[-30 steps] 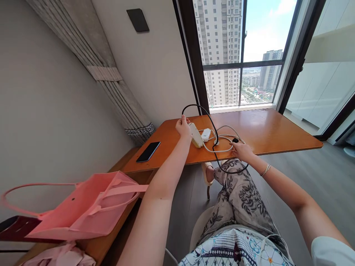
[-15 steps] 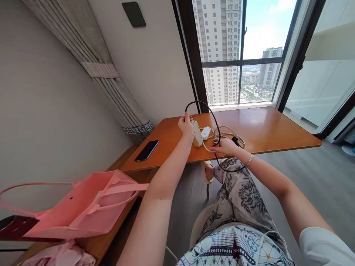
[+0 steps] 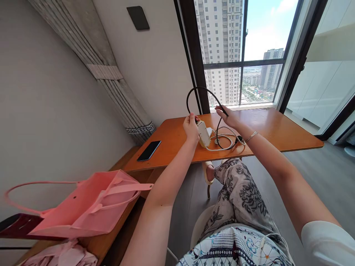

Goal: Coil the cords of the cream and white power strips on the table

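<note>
Head cam: left hand (image 3: 191,128) pinching thin black cable (image 3: 205,88) beside cream oblong block (image 3: 204,134); right hand (image 3: 230,119) touching cable, can't tell grip.

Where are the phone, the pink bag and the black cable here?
Phone (image 3: 149,150): head view, middle of its dark screen.
Pink bag (image 3: 111,215): head view, on its outer side wall.
Black cable (image 3: 200,87): head view, top of the loop arching above the table.

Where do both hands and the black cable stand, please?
Left hand holding black cable beside power strip. Right hand at cable's arch. White cord crosses its lower loop.
</note>
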Motion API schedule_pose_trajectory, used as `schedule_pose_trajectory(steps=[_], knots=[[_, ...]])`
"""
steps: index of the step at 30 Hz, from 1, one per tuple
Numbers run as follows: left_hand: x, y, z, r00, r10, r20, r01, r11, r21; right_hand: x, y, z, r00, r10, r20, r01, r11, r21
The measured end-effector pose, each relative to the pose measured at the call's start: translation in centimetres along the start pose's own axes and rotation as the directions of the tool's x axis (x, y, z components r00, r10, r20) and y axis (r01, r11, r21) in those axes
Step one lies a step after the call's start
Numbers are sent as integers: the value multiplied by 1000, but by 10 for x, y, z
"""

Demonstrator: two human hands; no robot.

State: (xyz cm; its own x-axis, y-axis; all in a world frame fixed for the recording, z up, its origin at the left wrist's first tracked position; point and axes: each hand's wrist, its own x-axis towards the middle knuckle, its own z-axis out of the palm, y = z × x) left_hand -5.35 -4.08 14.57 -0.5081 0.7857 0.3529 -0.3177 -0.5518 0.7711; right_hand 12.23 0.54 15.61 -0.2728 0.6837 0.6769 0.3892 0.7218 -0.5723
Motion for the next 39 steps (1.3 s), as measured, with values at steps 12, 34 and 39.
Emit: schedule_pose_trajectory(steps=[12, 34, 39], knots=[[-4, -15, -6, 997, 5, 75, -9, 998, 60, 17, 3, -79, 966, -259, -21, 143, 598, -789], [-12, -25, -10, 990, -86, 108, 71, 988, 140, -86, 43, -2, 938, 346, 24, -288, 816, -502], [-9, -26, -11, 993, -106, 57, 100, 991, 92, -101, 32, 22, 924, 379, 49, -326, 849, -416]])
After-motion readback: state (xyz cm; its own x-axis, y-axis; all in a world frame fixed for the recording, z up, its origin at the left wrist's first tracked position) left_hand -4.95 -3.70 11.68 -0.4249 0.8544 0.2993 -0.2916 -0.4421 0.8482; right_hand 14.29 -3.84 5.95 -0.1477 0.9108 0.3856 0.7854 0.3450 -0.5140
